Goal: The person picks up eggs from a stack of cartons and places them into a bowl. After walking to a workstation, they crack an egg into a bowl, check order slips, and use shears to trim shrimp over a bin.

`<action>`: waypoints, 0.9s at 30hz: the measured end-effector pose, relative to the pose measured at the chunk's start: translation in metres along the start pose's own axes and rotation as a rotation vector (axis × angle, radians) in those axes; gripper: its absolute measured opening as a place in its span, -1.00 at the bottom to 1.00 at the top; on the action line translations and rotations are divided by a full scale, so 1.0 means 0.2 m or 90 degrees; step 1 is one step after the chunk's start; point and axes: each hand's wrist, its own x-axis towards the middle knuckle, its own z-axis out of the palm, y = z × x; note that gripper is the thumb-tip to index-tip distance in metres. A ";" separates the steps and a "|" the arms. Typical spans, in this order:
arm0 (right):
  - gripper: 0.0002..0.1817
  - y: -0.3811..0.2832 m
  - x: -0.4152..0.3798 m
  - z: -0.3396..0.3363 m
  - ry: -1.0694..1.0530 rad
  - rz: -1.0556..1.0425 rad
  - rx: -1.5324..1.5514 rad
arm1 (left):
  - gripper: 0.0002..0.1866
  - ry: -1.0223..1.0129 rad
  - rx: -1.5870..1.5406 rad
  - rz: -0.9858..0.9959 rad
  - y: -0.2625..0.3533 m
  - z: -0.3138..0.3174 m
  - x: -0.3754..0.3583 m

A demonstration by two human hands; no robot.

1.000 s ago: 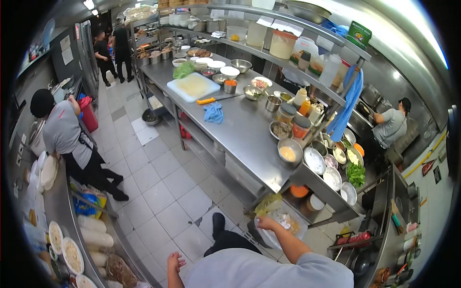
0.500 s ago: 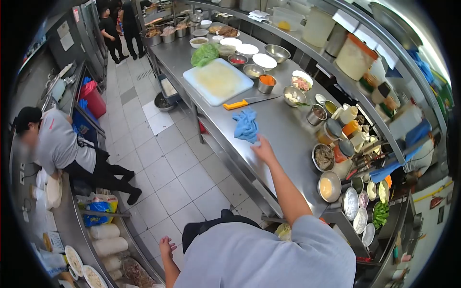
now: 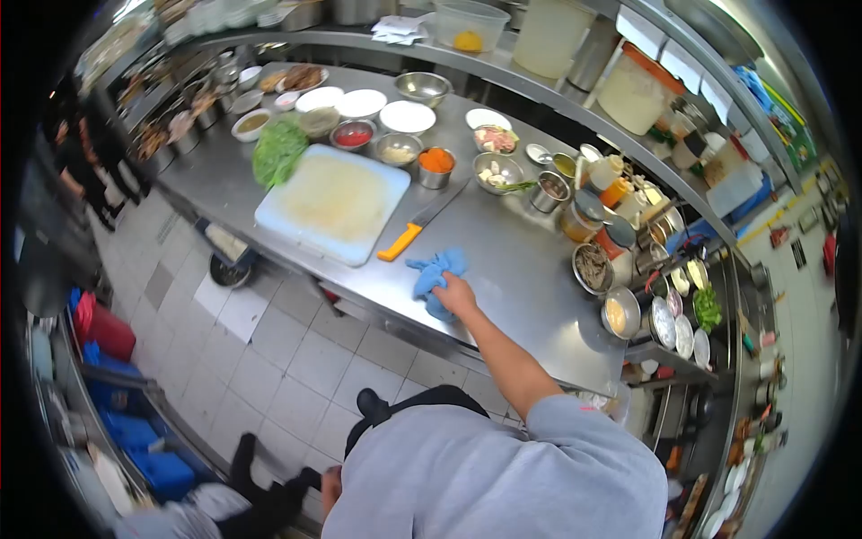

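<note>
My right hand (image 3: 456,295) grips a crumpled blue cloth (image 3: 438,274) on the steel table (image 3: 530,310). Just beyond the cloth lies a knife (image 3: 409,235) with a yellow handle, its blade pointing away to the right. A white cutting board (image 3: 337,202) with a stained surface is to the left of the knife, and a green leafy vegetable (image 3: 280,153) rests by its left corner. Low in the view, my left hand (image 3: 331,488) hangs beside my body, mostly hidden, its fingers not clearly visible.
Behind the board stand white plates (image 3: 407,117), a cup of orange food (image 3: 436,162) and several bowls. Bottles and jars (image 3: 603,216) line the right side under a shelf (image 3: 512,83). A co-worker's dark legs (image 3: 260,494) show at the lower left; other people stand at the far left.
The view has turned to the right. My right hand, earlier beside the cloth, has taken hold of it. My left hand has drawn in against my body. The co-worker appears lower in view.
</note>
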 end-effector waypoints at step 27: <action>-0.64 0.56 -1.02 -1.71 0.611 -0.118 0.712 | -0.52 -0.607 -0.062 0.885 3.96 1.32 -1.12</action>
